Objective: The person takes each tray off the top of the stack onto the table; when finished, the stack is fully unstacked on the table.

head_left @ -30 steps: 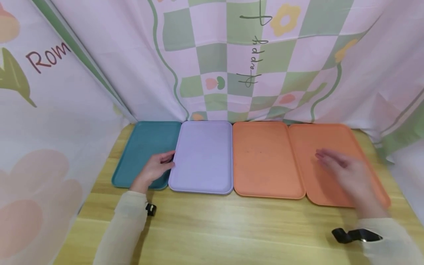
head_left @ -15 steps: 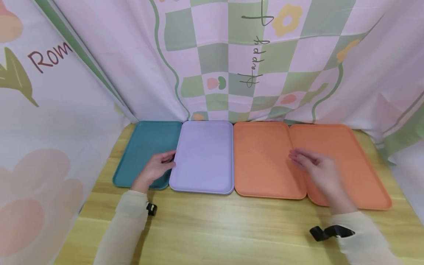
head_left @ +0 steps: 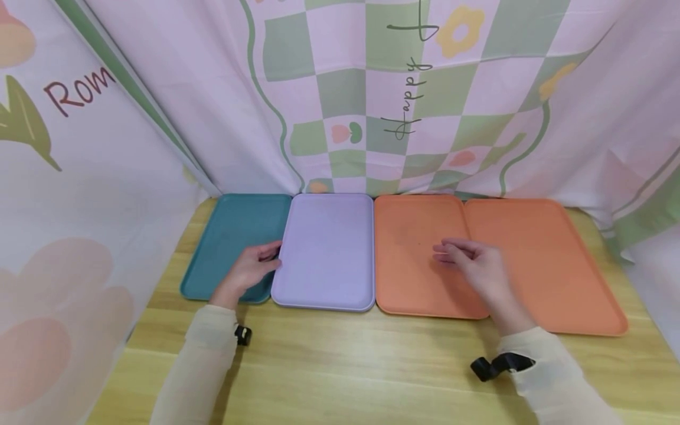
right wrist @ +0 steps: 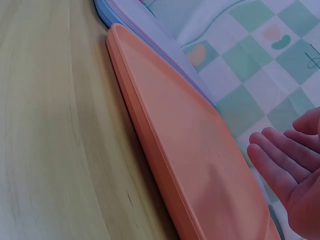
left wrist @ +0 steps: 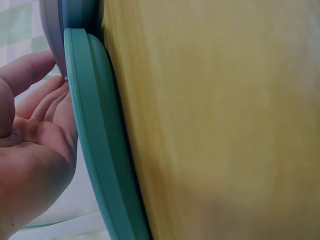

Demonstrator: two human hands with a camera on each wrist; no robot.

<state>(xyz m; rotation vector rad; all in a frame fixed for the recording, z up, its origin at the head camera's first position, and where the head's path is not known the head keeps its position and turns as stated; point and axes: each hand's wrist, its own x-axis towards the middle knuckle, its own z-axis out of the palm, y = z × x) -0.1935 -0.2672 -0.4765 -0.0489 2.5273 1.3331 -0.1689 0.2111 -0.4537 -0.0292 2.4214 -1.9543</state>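
Four rectangular trays with rounded corners and slim raised rims lay in a row on the table (head_left: 361,360), their far ends near the curtain (head_left: 340,88). At the left was the teal tray (head_left: 239,224), matte and dark; just right of it lay the lilac tray (head_left: 326,251), pale and smooth, its outer side bluish in the wrist views. Then came the left orange tray (head_left: 409,271), marked by a tiny dark speck, and the plainer right orange tray (head_left: 552,265).

The left hand (head_left: 248,270) reached across the teal tray and touched the lilac tray's left edge, thumb and fingers apart. The right hand (head_left: 482,268) hovered over the left orange tray, fingers slightly bent, thumb apart from them, its shadow on the orange surface.
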